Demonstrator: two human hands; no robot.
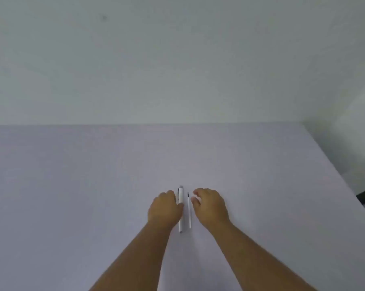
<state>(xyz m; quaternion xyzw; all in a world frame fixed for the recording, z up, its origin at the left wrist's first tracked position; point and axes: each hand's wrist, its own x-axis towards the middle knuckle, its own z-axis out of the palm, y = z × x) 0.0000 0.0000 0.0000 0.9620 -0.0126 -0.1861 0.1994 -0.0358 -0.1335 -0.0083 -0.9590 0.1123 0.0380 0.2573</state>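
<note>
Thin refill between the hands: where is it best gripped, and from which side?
Probably pinch the refill at mid-shaft, coming from the right with the right hand. It lies flat on the table, dark tip pointing away, and the pen barrel lies close along its left with the left hand against it, so the right side is free.

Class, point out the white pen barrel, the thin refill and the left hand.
white pen barrel (180, 219): head view, lower half of its body.
thin refill (189, 211): head view, middle of its shaft.
left hand (164, 208): head view, back of the hand.
</note>
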